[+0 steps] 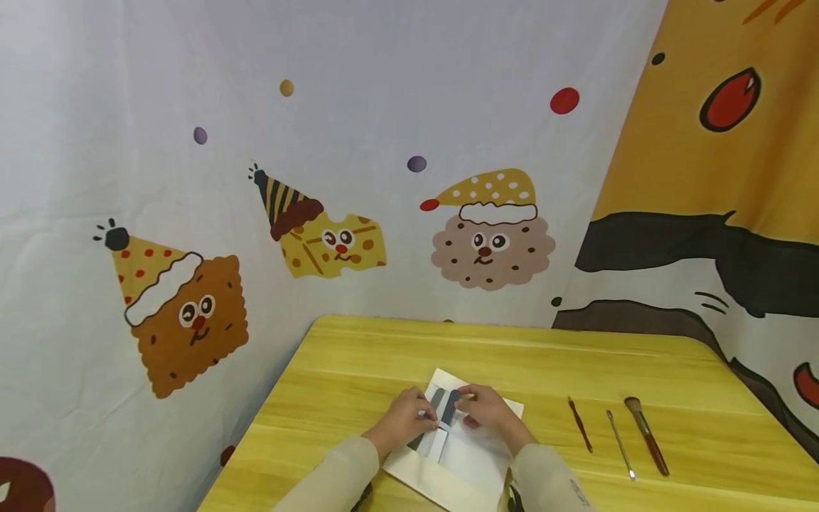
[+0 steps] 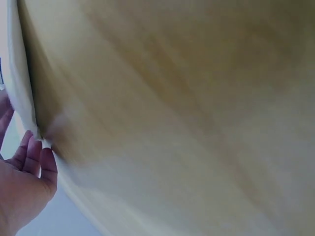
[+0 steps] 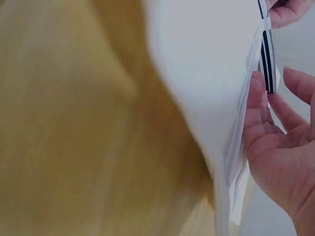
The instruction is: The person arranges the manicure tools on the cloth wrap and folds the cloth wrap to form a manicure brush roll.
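Note:
A white and cream paper pad lies aslant on the table. Over it runs a dark, white-striped strap with a small white loop around it. My left hand pinches at the loop with thumb and forefinger. The right hand is at the strap's far end. In the right wrist view its fingers touch the strap's end and the layered paper edge, while the thumb stands apart. A second grey strip lies beside the strap, partly behind the left hand. The left wrist view is blurred.
Right of the pad lie a slim reddish-brown tool, a thin metal tool and a soft brush with a dark red handle. The yellow wood-grain table reaches back to a printed cloth.

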A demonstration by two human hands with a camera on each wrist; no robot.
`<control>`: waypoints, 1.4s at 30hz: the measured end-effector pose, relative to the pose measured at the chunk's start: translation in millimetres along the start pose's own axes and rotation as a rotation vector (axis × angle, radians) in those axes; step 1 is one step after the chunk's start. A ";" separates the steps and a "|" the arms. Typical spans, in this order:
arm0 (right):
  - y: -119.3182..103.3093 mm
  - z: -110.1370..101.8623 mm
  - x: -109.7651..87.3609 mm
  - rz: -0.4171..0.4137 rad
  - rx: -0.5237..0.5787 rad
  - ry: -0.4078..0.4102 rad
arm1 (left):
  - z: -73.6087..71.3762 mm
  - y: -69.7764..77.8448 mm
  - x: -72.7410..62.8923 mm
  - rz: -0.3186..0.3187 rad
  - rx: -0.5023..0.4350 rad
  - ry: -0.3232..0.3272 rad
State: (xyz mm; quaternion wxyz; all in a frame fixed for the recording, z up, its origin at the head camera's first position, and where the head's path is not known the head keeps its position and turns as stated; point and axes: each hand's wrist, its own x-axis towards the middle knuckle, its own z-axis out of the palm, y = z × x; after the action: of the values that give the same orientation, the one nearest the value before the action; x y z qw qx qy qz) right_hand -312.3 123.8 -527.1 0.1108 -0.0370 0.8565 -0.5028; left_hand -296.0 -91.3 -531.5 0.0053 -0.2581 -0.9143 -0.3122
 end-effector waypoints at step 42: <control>-5.3 -19.1 -2.3 -0.049 0.035 0.112 | -0.2 0.0 -1.8 -0.030 -0.039 0.030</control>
State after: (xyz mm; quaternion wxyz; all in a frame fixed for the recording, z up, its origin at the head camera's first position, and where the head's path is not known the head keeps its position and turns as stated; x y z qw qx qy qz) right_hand -314.6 137.9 -513.1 0.0509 -0.0281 0.8512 -0.5216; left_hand -294.4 -92.3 -531.7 0.0094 -0.2398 -0.9115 -0.3341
